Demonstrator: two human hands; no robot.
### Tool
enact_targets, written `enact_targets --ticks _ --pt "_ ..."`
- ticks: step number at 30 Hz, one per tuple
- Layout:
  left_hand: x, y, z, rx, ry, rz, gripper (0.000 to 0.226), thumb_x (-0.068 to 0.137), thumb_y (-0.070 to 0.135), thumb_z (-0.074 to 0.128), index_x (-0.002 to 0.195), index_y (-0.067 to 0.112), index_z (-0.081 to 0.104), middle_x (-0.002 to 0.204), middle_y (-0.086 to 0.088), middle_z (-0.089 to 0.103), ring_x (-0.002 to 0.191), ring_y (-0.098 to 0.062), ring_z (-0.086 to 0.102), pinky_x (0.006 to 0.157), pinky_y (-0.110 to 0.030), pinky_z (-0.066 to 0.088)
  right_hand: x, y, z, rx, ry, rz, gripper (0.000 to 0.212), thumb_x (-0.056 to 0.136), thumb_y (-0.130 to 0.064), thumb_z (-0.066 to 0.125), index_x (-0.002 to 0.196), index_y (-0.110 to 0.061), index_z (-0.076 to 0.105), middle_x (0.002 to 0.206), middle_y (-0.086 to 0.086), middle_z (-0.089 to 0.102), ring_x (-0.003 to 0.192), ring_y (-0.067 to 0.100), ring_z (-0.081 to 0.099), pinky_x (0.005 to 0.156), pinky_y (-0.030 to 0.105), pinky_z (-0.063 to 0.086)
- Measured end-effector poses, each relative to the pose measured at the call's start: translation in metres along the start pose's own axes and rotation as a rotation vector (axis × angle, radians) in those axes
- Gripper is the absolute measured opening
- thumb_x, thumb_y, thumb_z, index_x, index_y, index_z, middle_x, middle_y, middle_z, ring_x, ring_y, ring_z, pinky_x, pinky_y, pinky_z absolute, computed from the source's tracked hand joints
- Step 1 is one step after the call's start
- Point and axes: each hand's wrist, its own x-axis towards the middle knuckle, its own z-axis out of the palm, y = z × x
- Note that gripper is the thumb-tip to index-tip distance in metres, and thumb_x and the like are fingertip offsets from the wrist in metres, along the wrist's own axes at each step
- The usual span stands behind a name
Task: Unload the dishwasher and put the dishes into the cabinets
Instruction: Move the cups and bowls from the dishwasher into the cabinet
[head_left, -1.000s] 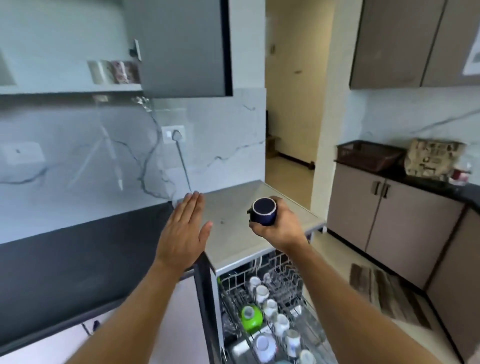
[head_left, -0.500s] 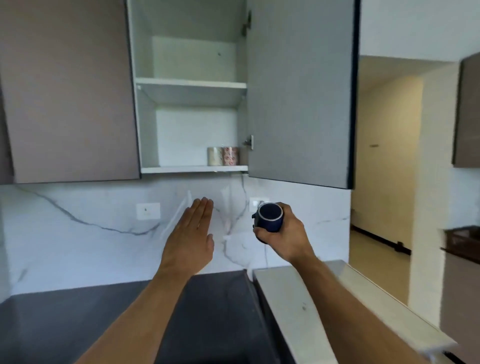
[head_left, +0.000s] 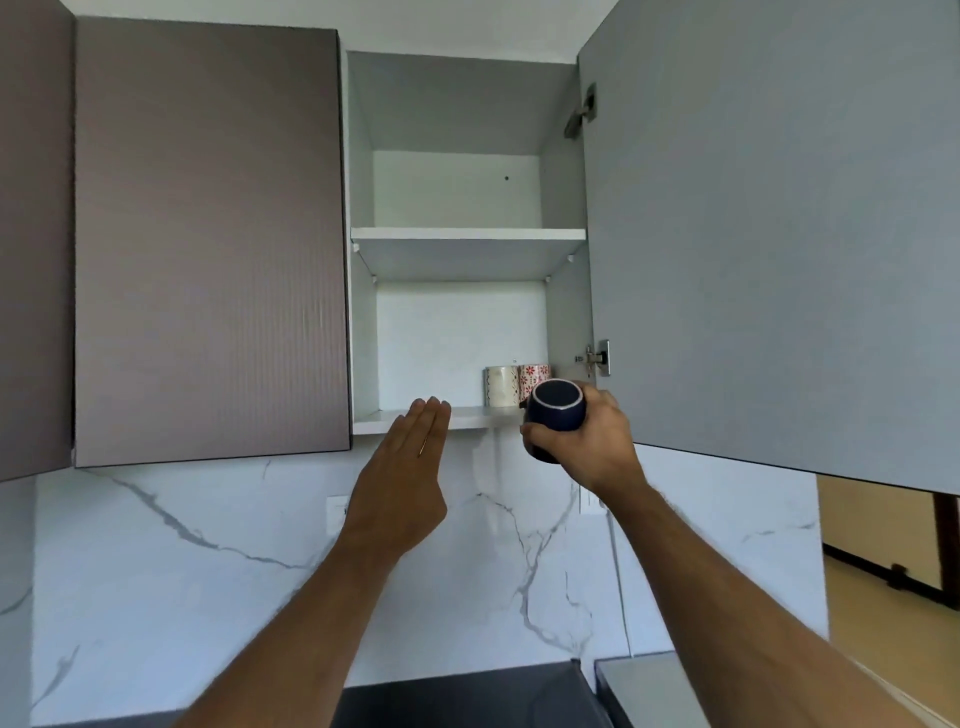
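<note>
My right hand (head_left: 592, 447) grips a dark blue cup (head_left: 557, 406), its bottom turned toward me, just in front of the lower shelf (head_left: 467, 417) of the open wall cabinet (head_left: 457, 322). Two patterned cups, a cream one (head_left: 501, 385) and a red-flowered one (head_left: 534, 375), stand on that shelf at its right end, right behind the blue cup. My left hand (head_left: 402, 483) is raised flat with straight fingers, its fingertips at the shelf's front edge, holding nothing. The dishwasher is out of view.
The cabinet's grey door (head_left: 769, 234) hangs open on the right, above my right arm. A closed brown door (head_left: 208, 244) is on the left. The upper shelf (head_left: 467, 235) holds nothing visible. Marble backsplash (head_left: 208, 561) and dark counter (head_left: 467, 696) lie below.
The view has tilted up from the dishwasher and counter to the open cabinet. Both hands have risen to the lower shelf, and the blue cup is now close to the two cups.
</note>
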Motion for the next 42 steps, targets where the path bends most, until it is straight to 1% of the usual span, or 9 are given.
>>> enact_targets --ticks 3,10,14,17,22,25,30,33,42 --pt "0.017 -0.016 0.025 -0.001 0.018 -0.009 0.088 0.069 -0.004 0.060 0.151 0.004 0.028 0.157 -0.007 0.031 0.147 -0.019 0.023 0.121 -0.027 0.007 0.033 0.011 0.017 -0.010 0.029 -0.008 0.074 0.060 -0.046 0.086 0.124 -0.023 0.058 0.117 -0.003 0.055 0.103 0.015 0.058 0.090 0.028 0.050" --pt "0.076 -0.035 0.085 0.066 0.130 -0.009 0.045 0.100 0.018 0.038 0.142 0.002 0.047 0.143 -0.012 0.052 0.134 -0.028 0.047 0.113 -0.040 0.028 0.109 0.054 0.052 0.033 0.054 0.017 0.064 0.060 -0.049 0.084 0.113 -0.022 0.062 0.109 -0.004 0.063 0.094 0.014 0.062 0.078 0.026 0.052" --pt "0.116 -0.045 0.114 0.077 0.139 -0.051 0.053 0.089 0.010 0.069 0.139 0.005 0.052 0.135 -0.011 0.060 0.128 -0.027 0.054 0.110 -0.038 0.027 0.149 0.081 0.073 0.066 0.047 0.056 0.064 0.062 -0.047 0.085 0.113 -0.017 0.062 0.107 -0.001 0.064 0.093 0.015 0.063 0.078 0.026 0.050" --pt "0.144 -0.061 0.131 0.113 0.104 -0.090 0.057 0.079 0.003 0.078 0.133 0.006 0.058 0.124 -0.011 0.067 0.120 -0.027 0.061 0.106 -0.037 0.031 0.178 0.090 0.087 0.159 -0.024 0.117 0.065 0.054 -0.055 0.082 0.107 -0.021 0.066 0.100 -0.004 0.069 0.088 0.013 0.066 0.075 0.031 0.058" --pt "0.185 -0.079 0.150 0.062 0.053 -0.150 0.042 0.102 0.010 0.044 0.143 0.016 0.047 0.130 -0.005 0.061 0.130 -0.023 0.048 0.112 -0.029 0.030 0.217 0.093 0.112 0.268 -0.136 0.227 0.052 0.058 -0.049 0.083 0.102 -0.026 0.068 0.098 -0.003 0.070 0.089 0.016 0.068 0.063 0.040 0.063" --pt "0.204 -0.095 0.160 0.103 -0.058 -0.191 0.046 0.099 0.007 0.038 0.142 0.021 0.045 0.128 0.001 0.060 0.121 -0.020 0.051 0.095 -0.031 0.042 0.237 0.093 0.135 0.172 -0.160 0.196 0.043 0.058 -0.051 0.083 0.092 -0.029 0.071 0.095 -0.006 0.071 0.086 0.012 0.067 0.069 0.031 0.061" --pt "0.230 -0.124 0.175 0.169 -0.279 -0.290 0.034 0.099 0.010 0.042 0.133 0.013 0.050 0.130 -0.006 0.058 0.119 -0.025 0.053 0.093 -0.038 0.048 0.265 0.084 0.173 -0.013 -0.257 0.143 0.069 0.055 -0.055 0.088 0.105 -0.015 0.066 0.101 -0.001 0.067 0.084 0.013 0.064 0.058 0.023 0.049" --pt "0.247 -0.136 0.183 0.207 -0.388 -0.226 0.033 0.104 0.024 0.041 0.134 0.011 0.048 0.129 -0.011 0.055 0.118 -0.028 0.053 0.093 -0.039 0.046 0.280 0.076 0.193 -0.125 -0.280 0.146 0.076 0.057 -0.053 0.089 0.111 -0.009 0.058 0.107 0.003 0.061 0.091 0.021 0.062 0.068 0.029 0.052" --pt "0.269 -0.149 0.213 0.260 -0.669 -0.153 0.048 0.093 0.008 0.040 0.140 0.017 0.046 0.128 -0.008 0.055 0.112 -0.027 0.057 0.097 -0.041 0.049 0.321 0.070 0.240 -0.427 -0.411 0.097 0.068 0.058 -0.047 0.090 0.102 -0.011 0.052 0.105 0.009 0.064 0.088 0.027 0.065 0.084 0.041 0.059"
